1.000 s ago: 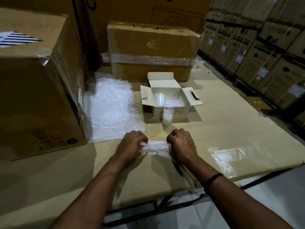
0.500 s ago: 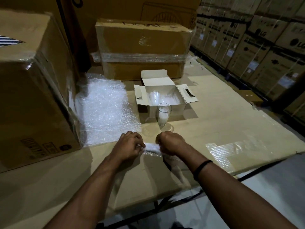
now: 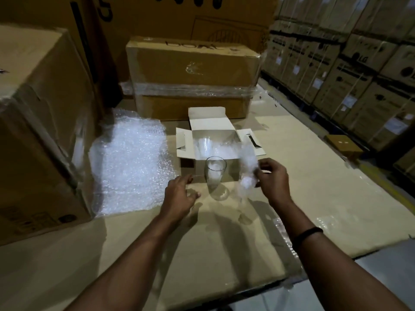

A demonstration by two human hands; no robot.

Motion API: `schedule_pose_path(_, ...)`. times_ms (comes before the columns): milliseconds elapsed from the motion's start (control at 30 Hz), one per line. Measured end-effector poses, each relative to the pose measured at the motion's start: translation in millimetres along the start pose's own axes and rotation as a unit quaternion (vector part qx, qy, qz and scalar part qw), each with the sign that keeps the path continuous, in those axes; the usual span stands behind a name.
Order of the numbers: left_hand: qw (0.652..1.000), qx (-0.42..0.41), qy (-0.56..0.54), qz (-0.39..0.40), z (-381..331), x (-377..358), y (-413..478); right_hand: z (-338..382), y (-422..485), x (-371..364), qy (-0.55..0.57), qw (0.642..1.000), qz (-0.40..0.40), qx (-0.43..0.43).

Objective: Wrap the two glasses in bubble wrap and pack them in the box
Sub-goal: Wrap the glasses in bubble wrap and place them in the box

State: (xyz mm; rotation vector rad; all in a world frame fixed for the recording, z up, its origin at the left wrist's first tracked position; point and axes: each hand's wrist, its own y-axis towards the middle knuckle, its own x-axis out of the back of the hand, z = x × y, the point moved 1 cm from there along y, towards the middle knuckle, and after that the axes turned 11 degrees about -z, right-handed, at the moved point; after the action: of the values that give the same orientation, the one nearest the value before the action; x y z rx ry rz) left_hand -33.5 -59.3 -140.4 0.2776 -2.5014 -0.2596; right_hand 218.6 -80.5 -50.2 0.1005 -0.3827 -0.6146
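A bare clear glass [image 3: 215, 176] stands upright on the cardboard-covered table, just in front of the open white box [image 3: 208, 122]. Inside the box I see another clear glass [image 3: 205, 145] with some bubble wrap beside it. My right hand [image 3: 272, 182] pinches a blurred piece of bubble wrap [image 3: 247, 171], lifted off the table to the right of the standing glass; whether anything is inside it I cannot tell. My left hand [image 3: 179, 195] hovers with relaxed fingers, holding nothing, just left of the standing glass.
A large bubble wrap sheet [image 3: 130, 162] lies on the table to the left. A big brown carton [image 3: 38, 131] stands at the left, a taped carton [image 3: 190, 79] behind the white box. Stacked cartons [image 3: 359, 63] line the right. The table's near edge [image 3: 224, 297] is close.
Both hands gripped a bubble wrap roll on the table. Now my left hand has let go and my right hand has raised the wrap up and to the right.
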Motion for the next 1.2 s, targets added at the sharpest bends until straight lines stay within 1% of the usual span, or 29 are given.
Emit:
schedule_pose_path(33, 1.0, 0.02, -0.001, 0.005, -3.7, -5.1, 4.6, 1.4, 6.7, -1.2, 0.073, 0.994, -0.008, -0.078)
schedule_pose_path(67, 0.999, 0.034, 0.003, 0.014, -4.7, -10.9, 8.7, 3.6, 11.4, -2.9, 0.135, 0.979, -0.012, -0.15)
schedule_pose_path(133, 0.998, 0.043, 0.014, 0.036, -8.7, -22.3, 15.0, 7.7, 20.2, -7.2, 0.217, 0.943, -0.017, -0.251)
schedule_pose_path(167, 0.998, 0.043, 0.023, 0.047, -9.9, -28.3, 17.6, 9.3, 24.1, -10.3, 0.243, 0.929, -0.01, -0.28)
schedule_pose_path(233, 0.997, 0.027, 0.05, 0.06, -14.4, -36.6, 22.1, 12.4, 29.2, -17.0, 0.272, 0.915, 0.031, -0.297)
schedule_pose_path(267, 0.996, 0.017, 0.065, 0.058, -17.1, -39.4, 24.7, 14.3, 30.9, -21.0, 0.272, 0.917, 0.058, -0.285)
schedule_pose_path(333, 0.996, 0.018, 0.076, 0.043, -21.6, -42.6, 28.8, 17.3, 32.9, -28.5, 0.24, 0.939, 0.102, -0.226)
schedule_pose_path(433, 0.998, 0.038, 0.047, 0.024, -20.8, -45.9, 31.7, 21.1, 33.3, -41.6, 0.13, 0.976, 0.126, -0.123)
schedule_pose_path(500, 0.998, 0.049, 0.035, 0.019, -18.9, -48.2, 32.5, 24.6, 32.9, -52.8, 0.027, 0.989, 0.141, -0.022)
schedule_pose_path(533, 0.998, 0.055, 0.036, 0.021, -17.7, -49.1, 32.6, 26.5, 33.0, -58.2, -0.032, 0.987, 0.145, 0.059)
schedule_pose_path(567, 0.997, 0.061, 0.037, 0.024, -18.0, -49.0, 32.1, 29.5, 33.5, -62.1, -0.104, 0.969, 0.151, 0.166)
schedule_pose_path(600, 0.997, 0.067, 0.038, 0.025, -18.1, -48.3, 31.7, 32.4, 35.1, -65.9, -0.187, 0.926, 0.163, 0.285)
schedule_pose_path(633, 0.997, 0.072, 0.034, 0.025, -17.9, -48.2, 31.9, 35.9, 36.6, -68.1, -0.264, 0.863, 0.186, 0.388)
schedule_pose_path(667, 0.996, 0.079, 0.031, 0.028, -17.2, -48.7, 31.9, 39.4, 38.9, -69.8, -0.324, 0.8, 0.219, 0.456)
schedule_pose_path(700, 0.996, 0.081, 0.029, 0.03, -17.2, -48.5, 32.0, 44.2, 41.1, -70.6, -0.369, 0.749, 0.251, 0.489)
schedule_pose_path(733, 0.996, 0.082, 0.025, 0.029, -17.3, -47.4, 32.3, 49.3, 42.9, -71.5, -0.403, 0.71, 0.277, 0.506)
schedule_pose_path(767, 0.996, 0.082, 0.019, 0.027, -17.3, -47.5, 32.7, 55.1, 43.9, -71.3, -0.433, 0.679, 0.296, 0.514)
schedule_pose_path(800, 0.996, 0.078, 0.012, 0.029, -19.8, -46.7, 32.0, 59.8, 44.9, -70.1, -0.459, 0.655, 0.307, 0.516)
schedule_pose_path(833, 0.997, 0.074, 0.001, 0.029, -19.5, -47.6, 31.0, 63.3, 45.3, -69.9, -0.477, 0.638, 0.317, 0.514)
schedule_pose_path(900, 0.997, 0.069, -0.018, 0.033, -19.3, -47.6, 28.8, 65.9, 45.1, -71.8, -0.508, 0.619, 0.339, 0.495)
schedule_pose_path(933, 0.996, 0.079, -0.032, 0.032, -20.1, -46.2, 28.4, 65.5, 44.5, -74.4, -0.519, 0.616, 0.351, 0.478)
schedule_pose_path(967, 0.995, 0.085, -0.045, 0.029, -20.6, -45.4, 28.8, 64.8, 43.6, -77.5, -0.521, 0.625, 0.358, 0.458)
schedule_pose_path(1033, 0.996, 0.079, -0.035, 0.028, -22.7, -44.3, 30.1, 62.0, 42.6, -83.0, -0.511, 0.668, 0.346, 0.416)
schedule_pose_path(1067, 0.997, 0.067, -0.013, 0.029, -22.3, -44.4, 31.3, 60.3, 42.2, -85.0, -0.505, 0.688, 0.325, 0.407)
schedule_pose_path(1133, 0.998, 0.052, 0.014, 0.033, -22.5, -43.5, 32.6, 58.8, 39.6, -87.3, -0.485, 0.716, 0.268, 0.423)
schedule_pose_path(1200, 0.998, 0.048, 0.008, 0.036, -20.8, -43.5, 32.9, 59.5, 34.8, -86.9, -0.43, 0.76, 0.222, 0.434)
